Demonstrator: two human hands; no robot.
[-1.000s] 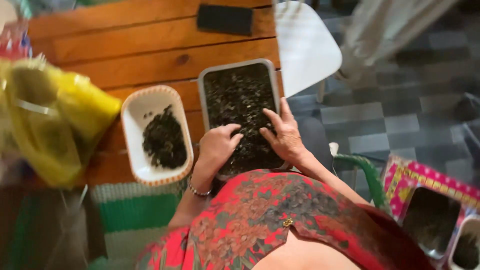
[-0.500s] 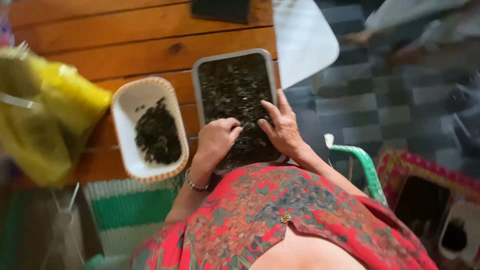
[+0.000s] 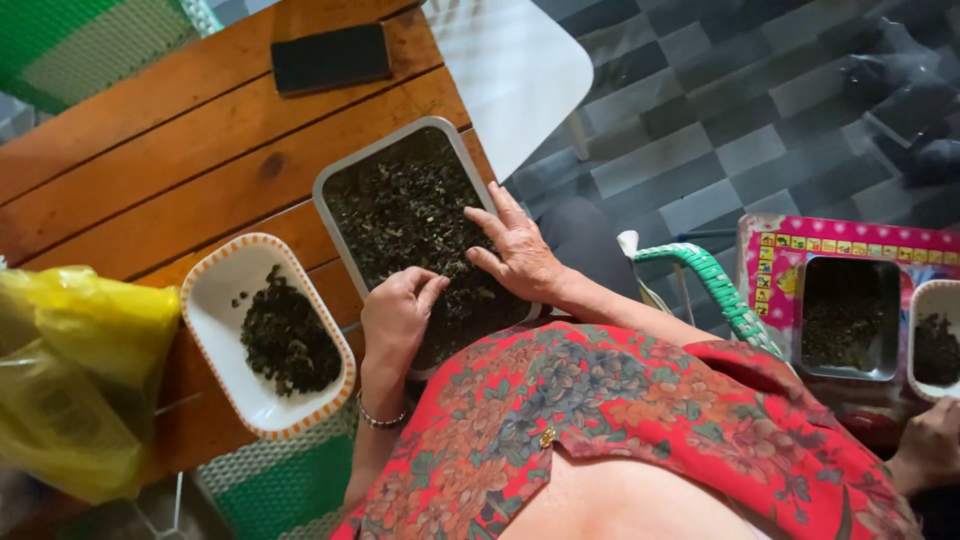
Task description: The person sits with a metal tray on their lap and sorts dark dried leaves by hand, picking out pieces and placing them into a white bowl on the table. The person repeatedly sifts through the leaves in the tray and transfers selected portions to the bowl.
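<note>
Sorting leaves (image 3: 405,215) in grey tray (image 3: 330,205) | left hand (image 3: 397,315) curled, pinching leaves | right hand (image 3: 517,255) spreading flat, fingers apart | bowl (image 3: 215,300) waiting beside

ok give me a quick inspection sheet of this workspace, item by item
surface: wooden plank table, bare in parts
job's things: grey tray full of dark dried leaves; white oval dish with a smaller heap
clutter: yellow plastic bag; black phone
grippers: left hand curled on the leaves; right hand flat on them
cables: nothing seen
surroundings: grey tiled floor; white chair seat; two more trays at right; another person's hand nearby
</note>
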